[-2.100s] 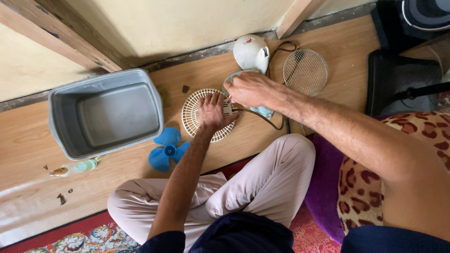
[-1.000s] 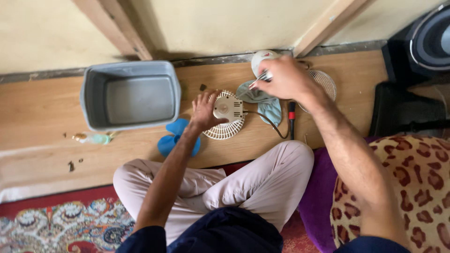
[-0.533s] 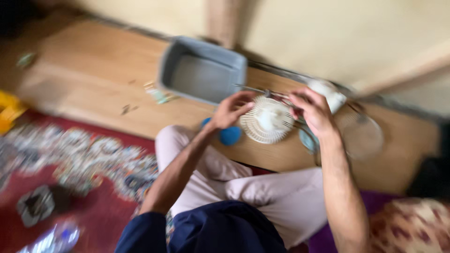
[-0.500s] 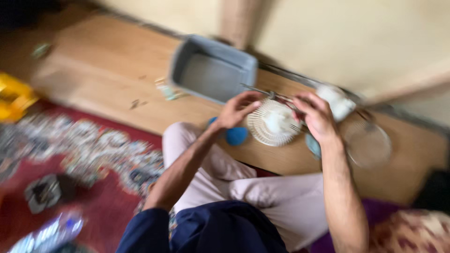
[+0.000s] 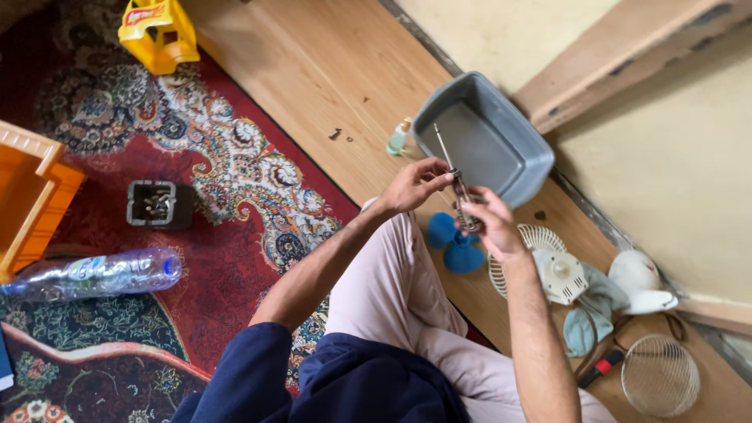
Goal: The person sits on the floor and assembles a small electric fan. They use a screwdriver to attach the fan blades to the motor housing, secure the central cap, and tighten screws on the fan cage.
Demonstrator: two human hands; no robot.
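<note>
At the far left lay one orange crate (image 5: 27, 192) on the patterned red rug (image 5: 227, 180), with one clear plastic bottle (image 5: 94, 274) on its side just nearer and one small black box of metal bits (image 5: 159, 204) to its right; one yellow plastic object (image 5: 159, 31) stood at the far edge of the rug. Further right, on the wooden floor (image 5: 313, 70), one small green-tinted bottle (image 5: 398, 138) lay just beside the one grey plastic tub (image 5: 501, 168). The left hand (image 5: 415, 186) was raised over the person's lap, its fingers (image 5: 439, 178) pinched together on the middle of a pair of thin metal tweezers (image 5: 454, 176), whose slim tip pointed away over the tub. The right hand (image 5: 489, 223), just right and nearer, had its fingers curled shut around the lower end of the same tool, so the tweezers ran between the two hands. Below them lay one blue fan blade (image 5: 453, 241), then one white ribbed fan grille (image 5: 525, 243) with one white motor unit (image 5: 562, 276) on it, one pale blue cloth (image 5: 591, 313), one white fan housing (image 5: 641, 280), one red-and-black tool handle (image 5: 599, 368) and, nearest right, one wire mesh guard (image 5: 659, 376).
</note>
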